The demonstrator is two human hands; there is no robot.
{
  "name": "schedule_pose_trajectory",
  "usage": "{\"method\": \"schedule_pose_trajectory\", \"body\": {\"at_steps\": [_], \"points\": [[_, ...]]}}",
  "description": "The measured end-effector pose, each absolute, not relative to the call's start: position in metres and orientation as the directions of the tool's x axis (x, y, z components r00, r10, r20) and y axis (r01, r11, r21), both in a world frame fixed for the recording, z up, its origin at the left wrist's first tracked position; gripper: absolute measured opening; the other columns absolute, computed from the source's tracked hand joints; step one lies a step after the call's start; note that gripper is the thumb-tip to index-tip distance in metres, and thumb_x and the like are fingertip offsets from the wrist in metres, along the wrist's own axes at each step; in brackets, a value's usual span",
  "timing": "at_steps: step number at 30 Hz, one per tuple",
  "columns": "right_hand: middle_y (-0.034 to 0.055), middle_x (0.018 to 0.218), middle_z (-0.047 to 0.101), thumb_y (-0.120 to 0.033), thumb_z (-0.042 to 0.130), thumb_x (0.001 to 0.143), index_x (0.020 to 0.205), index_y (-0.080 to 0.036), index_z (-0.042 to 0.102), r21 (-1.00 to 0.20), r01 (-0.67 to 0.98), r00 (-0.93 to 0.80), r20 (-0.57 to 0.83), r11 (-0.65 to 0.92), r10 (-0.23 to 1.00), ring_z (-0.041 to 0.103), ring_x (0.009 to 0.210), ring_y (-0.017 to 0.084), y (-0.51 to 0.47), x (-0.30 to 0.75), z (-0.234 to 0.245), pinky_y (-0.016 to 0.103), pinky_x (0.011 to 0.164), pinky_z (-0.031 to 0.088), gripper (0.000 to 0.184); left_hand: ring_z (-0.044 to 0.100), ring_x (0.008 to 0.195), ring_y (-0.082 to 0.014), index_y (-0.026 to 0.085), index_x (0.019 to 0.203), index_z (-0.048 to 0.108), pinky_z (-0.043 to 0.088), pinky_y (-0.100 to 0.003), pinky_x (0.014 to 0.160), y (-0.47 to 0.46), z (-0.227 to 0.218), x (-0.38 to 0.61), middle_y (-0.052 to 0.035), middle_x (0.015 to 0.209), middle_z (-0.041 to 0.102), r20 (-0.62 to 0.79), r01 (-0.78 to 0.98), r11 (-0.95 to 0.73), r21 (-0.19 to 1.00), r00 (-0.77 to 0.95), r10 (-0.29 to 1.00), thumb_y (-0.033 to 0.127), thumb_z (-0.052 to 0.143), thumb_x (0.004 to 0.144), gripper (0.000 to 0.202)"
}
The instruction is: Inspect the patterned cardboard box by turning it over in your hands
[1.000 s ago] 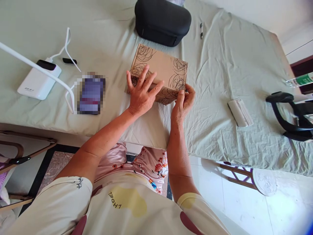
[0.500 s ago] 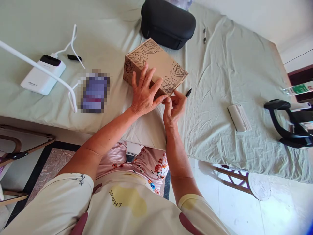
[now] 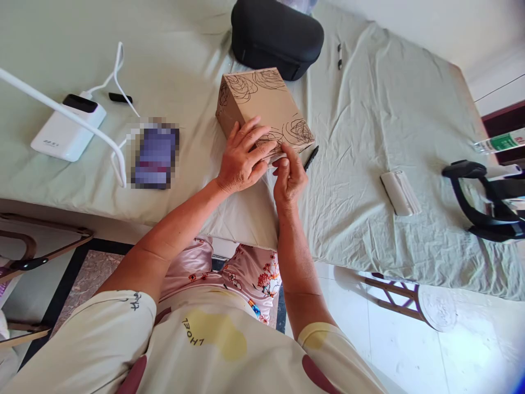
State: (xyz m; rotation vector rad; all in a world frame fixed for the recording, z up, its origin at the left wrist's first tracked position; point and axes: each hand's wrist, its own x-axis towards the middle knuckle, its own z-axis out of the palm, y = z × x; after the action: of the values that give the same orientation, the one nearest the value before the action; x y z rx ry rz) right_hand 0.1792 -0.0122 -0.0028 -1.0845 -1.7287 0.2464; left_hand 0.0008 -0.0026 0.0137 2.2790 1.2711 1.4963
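Observation:
A brown cardboard box with black scribbled loops near its corners stands on the cloth-covered table. My left hand lies over its near left edge, fingers stretched out and apart on the top face. At the near edge, my right hand has its fingers curled, with the index fingertip touching the box and the thumb close below. Whatever lies between that thumb and finger is too small or hidden to make out. A black pen lies just right of the box, beside my right hand.
Behind the box sits a black case. To the left are a white power bank with a cable and a blurred phone. A tissue pack and a black headset-like strap lie to the right.
The box has turned somewhat, its far left corner shifting right. My left hand has slid along the near edge towards the right hand, whose index finger has moved up onto the box edge.

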Motion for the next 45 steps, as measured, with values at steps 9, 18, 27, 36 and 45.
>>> {"method": "schedule_pose_trajectory", "body": {"at_steps": [9, 18, 27, 36, 45], "points": [[-0.0015, 0.083, 0.058, -0.063, 0.046, 0.108, 0.157, -0.024, 0.046, -0.755, 0.481, 0.221, 0.596, 0.446, 0.772, 0.067, 0.073, 0.016, 0.014, 0.208, -0.025, 0.033, 0.071, 0.059, 0.062, 0.038, 0.159, -0.0332, 0.031, 0.098, 0.075, 0.03, -0.058, 0.136, -0.002, 0.023, -0.008, -0.0021, 0.157, 0.057, 0.621, 0.411, -0.569, 0.713, 0.008, 0.784, 0.04, 0.072, 0.085, 0.016], [-0.0026, 0.078, 0.06, -0.069, 0.051, 0.103, 0.106, -0.02, 0.067, -0.818, 0.469, 0.267, 0.49, 0.332, 0.83, 0.058, 0.065, 0.011, 0.003, 0.194, -0.008, 0.024, 0.06, 0.046, 0.052, 0.021, 0.167, -0.0327, 0.034, 0.116, 0.073, 0.033, -0.054, 0.136, -0.001, 0.022, -0.006, -0.0015, 0.171, 0.042, 0.525, 0.288, -0.473, 0.832, -0.138, 0.84, 0.063, 0.082, 0.083, 0.045], [-0.0061, 0.067, 0.055, -0.074, 0.055, 0.1, 0.113, -0.022, 0.069, -0.825, 0.46, 0.278, 0.485, 0.329, 0.829, 0.056, 0.061, 0.01, 0.005, 0.196, -0.01, 0.025, 0.059, 0.044, 0.056, 0.033, 0.163, -0.032, 0.032, 0.128, 0.071, 0.032, -0.048, 0.135, 0.005, 0.019, -0.02, -0.0044, 0.173, 0.039, 0.54, 0.205, -0.502, 0.84, -0.224, 0.811, 0.076, 0.068, 0.088, 0.059], [-0.0015, 0.09, 0.066, -0.077, 0.05, 0.102, 0.146, -0.029, 0.052, -0.821, 0.332, 0.068, 0.513, 0.465, 0.856, 0.066, 0.071, 0.011, -0.002, 0.183, -0.006, 0.024, 0.063, 0.054, 0.066, 0.062, 0.139, -0.0272, 0.029, 0.132, 0.066, 0.046, -0.041, 0.123, 0.006, 0.016, -0.009, -0.0079, 0.137, 0.069, 0.433, 0.029, -0.443, 0.896, -0.275, 0.858, 0.084, 0.046, 0.094, 0.069], [0.0042, 0.117, 0.063, -0.074, 0.064, 0.096, 0.159, -0.035, 0.041, -0.772, 0.443, -0.037, 0.494, 0.457, 0.869, 0.07, 0.083, 0.012, -0.006, 0.181, -0.012, 0.021, 0.062, 0.057, 0.078, 0.067, 0.104, -0.0235, 0.025, 0.104, 0.063, 0.054, -0.037, 0.105, 0.004, 0.007, -0.007, -0.0052, 0.097, 0.066, 0.315, 0.088, -0.304, 0.948, -0.372, 0.873, 0.086, 0.047, 0.093, 0.064]]}}
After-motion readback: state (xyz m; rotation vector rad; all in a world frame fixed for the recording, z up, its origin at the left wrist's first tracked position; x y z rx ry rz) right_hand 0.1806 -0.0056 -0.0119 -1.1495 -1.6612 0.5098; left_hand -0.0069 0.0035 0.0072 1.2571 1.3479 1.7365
